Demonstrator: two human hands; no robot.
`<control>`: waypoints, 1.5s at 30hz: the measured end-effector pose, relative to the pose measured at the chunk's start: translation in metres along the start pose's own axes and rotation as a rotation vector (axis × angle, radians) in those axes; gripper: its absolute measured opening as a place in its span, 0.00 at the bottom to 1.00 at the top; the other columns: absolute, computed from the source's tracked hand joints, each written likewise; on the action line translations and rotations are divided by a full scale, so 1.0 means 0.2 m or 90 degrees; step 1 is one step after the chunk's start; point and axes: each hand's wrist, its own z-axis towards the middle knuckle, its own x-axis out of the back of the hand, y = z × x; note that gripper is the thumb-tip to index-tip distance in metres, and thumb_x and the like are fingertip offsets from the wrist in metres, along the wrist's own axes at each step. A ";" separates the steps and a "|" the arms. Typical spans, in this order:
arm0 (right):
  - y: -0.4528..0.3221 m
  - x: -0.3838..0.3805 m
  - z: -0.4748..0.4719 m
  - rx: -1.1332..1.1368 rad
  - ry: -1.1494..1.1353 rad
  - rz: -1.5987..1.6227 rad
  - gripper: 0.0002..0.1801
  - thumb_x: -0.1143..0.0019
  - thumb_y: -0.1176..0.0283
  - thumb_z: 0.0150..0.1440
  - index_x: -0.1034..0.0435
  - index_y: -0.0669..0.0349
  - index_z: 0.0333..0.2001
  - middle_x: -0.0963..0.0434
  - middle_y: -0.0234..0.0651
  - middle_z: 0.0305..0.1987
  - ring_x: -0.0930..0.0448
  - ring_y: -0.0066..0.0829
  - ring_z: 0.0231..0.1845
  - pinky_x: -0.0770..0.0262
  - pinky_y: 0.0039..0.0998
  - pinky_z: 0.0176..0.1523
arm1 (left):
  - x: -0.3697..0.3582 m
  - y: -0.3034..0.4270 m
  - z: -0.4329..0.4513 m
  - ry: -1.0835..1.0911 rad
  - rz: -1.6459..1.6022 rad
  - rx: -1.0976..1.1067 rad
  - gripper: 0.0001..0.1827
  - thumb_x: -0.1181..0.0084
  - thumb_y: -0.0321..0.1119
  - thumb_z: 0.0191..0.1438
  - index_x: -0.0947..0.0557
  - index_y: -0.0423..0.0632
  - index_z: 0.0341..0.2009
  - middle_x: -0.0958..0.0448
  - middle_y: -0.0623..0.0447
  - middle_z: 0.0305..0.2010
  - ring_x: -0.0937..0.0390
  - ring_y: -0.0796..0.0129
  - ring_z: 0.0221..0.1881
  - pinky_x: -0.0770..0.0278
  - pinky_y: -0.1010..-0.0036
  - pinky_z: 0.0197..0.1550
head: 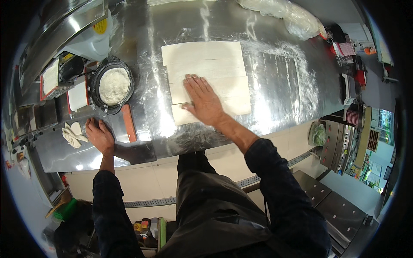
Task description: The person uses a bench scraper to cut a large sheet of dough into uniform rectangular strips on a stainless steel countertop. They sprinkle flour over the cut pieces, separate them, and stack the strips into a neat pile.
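Observation:
Overlapping pale dough sheets (206, 61) lie in a stack of strips on a floured stainless steel table (193, 142). My right hand (205, 103) rests flat on the dough, its fingers slightly apart. On the table to the left, my left hand (99, 133) touches the steel beside some crumpled dough scraps (74, 133); its fingers hold nothing that shows. Between the hands, nearer the left one, lies a tool with a reddish-brown handle (129, 124). Just above it stands a dark bowl (129, 93) with white flour (113, 86) in it.
Red-edged containers (77, 96) and a white plastic jug (96, 42) stand left of the bowl. A filled clear plastic bag (300, 22) lies at the table's far right. Stacked plates and other kitchenware (347, 48) line the right end. Flour streaks cover the steel right of the dough.

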 end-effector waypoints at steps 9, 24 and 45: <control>0.78 0.23 -0.30 -0.414 0.183 -0.294 0.48 0.51 0.44 0.72 0.48 0.76 0.77 0.48 0.65 0.82 0.50 0.61 0.85 0.59 0.56 0.85 | 0.01 0.03 -0.01 -0.002 0.017 0.010 0.23 0.45 0.42 0.70 0.22 0.38 0.60 0.26 0.38 0.67 0.30 0.39 0.67 0.32 0.49 0.67; 0.31 -0.14 0.56 -0.153 0.188 -0.091 0.47 0.46 0.43 0.69 0.42 0.74 0.74 0.41 0.58 0.81 0.44 0.54 0.83 0.55 0.49 0.85 | 0.01 0.01 0.00 0.003 0.012 -0.014 0.22 0.45 0.41 0.70 0.22 0.38 0.59 0.26 0.37 0.64 0.29 0.38 0.65 0.32 0.48 0.66; -0.42 -0.14 0.04 0.020 0.074 0.171 0.54 0.34 0.49 0.62 0.49 0.72 0.79 0.47 0.56 0.84 0.48 0.50 0.86 0.59 0.46 0.87 | -0.01 -0.05 -0.02 -0.023 0.016 -0.002 0.23 0.45 0.42 0.70 0.22 0.38 0.60 0.26 0.36 0.65 0.30 0.38 0.66 0.31 0.49 0.67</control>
